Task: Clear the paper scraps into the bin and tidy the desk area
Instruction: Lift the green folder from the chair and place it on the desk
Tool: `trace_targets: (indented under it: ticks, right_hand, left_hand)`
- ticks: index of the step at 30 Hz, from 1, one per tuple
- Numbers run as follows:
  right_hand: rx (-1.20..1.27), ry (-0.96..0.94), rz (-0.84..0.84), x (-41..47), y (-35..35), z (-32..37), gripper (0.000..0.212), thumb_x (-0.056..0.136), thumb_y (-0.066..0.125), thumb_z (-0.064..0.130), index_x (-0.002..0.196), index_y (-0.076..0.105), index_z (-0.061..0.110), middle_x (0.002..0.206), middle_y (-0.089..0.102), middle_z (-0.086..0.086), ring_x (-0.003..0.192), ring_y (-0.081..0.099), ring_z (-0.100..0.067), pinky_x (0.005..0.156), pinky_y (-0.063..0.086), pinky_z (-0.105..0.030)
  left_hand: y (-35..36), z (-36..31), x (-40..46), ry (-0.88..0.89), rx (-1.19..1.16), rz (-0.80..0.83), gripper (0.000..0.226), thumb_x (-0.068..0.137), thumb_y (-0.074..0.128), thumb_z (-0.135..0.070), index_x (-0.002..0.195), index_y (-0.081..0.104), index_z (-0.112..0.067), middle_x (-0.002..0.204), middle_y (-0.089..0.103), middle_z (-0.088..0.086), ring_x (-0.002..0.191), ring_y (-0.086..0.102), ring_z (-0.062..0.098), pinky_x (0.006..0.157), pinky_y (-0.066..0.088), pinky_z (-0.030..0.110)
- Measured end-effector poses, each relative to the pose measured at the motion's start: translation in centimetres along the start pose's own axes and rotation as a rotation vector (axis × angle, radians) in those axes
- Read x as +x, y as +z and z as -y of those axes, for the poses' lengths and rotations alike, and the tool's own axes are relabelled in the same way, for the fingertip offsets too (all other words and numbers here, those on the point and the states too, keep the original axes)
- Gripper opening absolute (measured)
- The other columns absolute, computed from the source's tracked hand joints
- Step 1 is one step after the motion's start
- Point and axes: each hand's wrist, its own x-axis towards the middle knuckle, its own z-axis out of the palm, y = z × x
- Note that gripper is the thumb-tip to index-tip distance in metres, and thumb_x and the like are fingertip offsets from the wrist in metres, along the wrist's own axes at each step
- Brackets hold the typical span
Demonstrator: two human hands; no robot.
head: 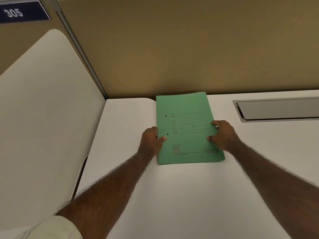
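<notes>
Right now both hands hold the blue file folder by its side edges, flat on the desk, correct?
Not blue: the head view shows a green file folder. The rest stands: left hand and right hand hold its side edges, flat on the desk.

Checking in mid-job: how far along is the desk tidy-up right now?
Done, seemingly: no paper scraps show on the white desk. In hand: left hand and right hand each grip a side edge of the green folder, which lies near the partition. Left: setting the folder down squarely. No bin is in view.
</notes>
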Motion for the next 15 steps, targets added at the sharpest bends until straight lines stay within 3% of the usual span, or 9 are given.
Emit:
trace_targets:
  ticks: [2, 4, 8, 13, 15]
  right_hand:
    - [-0.002, 0.007, 0.001, 0.2, 0.2, -0.3, 0.084, 0.083, 0.087, 0.017, 0.155, 0.046, 0.010, 0.148, 0.050, -0.013, 0.133, 0.053, -0.031, 0.108, 0.049, -0.042]
    - [-0.002, 0.010, 0.001, 0.4, 0.4, -0.5, 0.084, 0.082, 0.088, 0.018, 0.155, 0.047, 0.011, 0.148, 0.050, -0.012, 0.132, 0.054, -0.031, 0.106, 0.050, -0.041]
    - [0.007, 0.009, 0.002, 0.4, 0.8, -1.0, 0.083, 0.082, 0.088, 0.017, 0.154, 0.049, 0.010, 0.146, 0.053, -0.014, 0.130, 0.056, -0.032, 0.108, 0.052, -0.043]
    - [0.034, -0.042, -0.048, 0.0, 1.3, -1.6, 0.076, 0.083, 0.087, 0.016, 0.151, 0.052, 0.013, 0.146, 0.045, -0.012, 0.129, 0.054, -0.028, 0.099, 0.045, -0.029]
    - [0.049, -0.046, -0.059, -0.2, 1.5, -1.9, 0.073, 0.084, 0.087, 0.016, 0.149, 0.054, 0.014, 0.144, 0.047, -0.011, 0.129, 0.054, -0.028, 0.103, 0.044, -0.031]
  left_hand:
    - [0.1, 0.0, 0.3, 0.002, 0.017, 0.013, 0.027, 0.082, 0.082, -0.018, 0.103, 0.069, -0.006, 0.101, 0.070, 0.006, 0.085, 0.063, 0.018, 0.071, 0.052, 0.022]
    - [0.1, 0.0, 0.6, 0.002, 0.069, 0.026, 0.033, 0.083, 0.082, -0.023, 0.109, 0.069, -0.007, 0.108, 0.070, 0.007, 0.095, 0.064, 0.023, 0.082, 0.054, 0.032]
    - [0.3, 0.2, 0.8, -0.004, 0.112, 0.029, 0.040, 0.084, 0.082, -0.028, 0.114, 0.066, -0.007, 0.108, 0.066, 0.008, 0.099, 0.061, 0.025, 0.083, 0.049, 0.031]
    - [0.3, 0.2, 0.7, -0.008, 0.129, 0.030, 0.039, 0.084, 0.081, -0.028, 0.110, 0.065, -0.005, 0.105, 0.064, 0.011, 0.097, 0.060, 0.027, 0.083, 0.051, 0.036]
    - [0.4, 0.1, 0.6, -0.021, 0.136, 0.034, 0.037, 0.085, 0.080, -0.029, 0.110, 0.065, -0.007, 0.104, 0.063, 0.009, 0.096, 0.060, 0.026, 0.081, 0.050, 0.034]
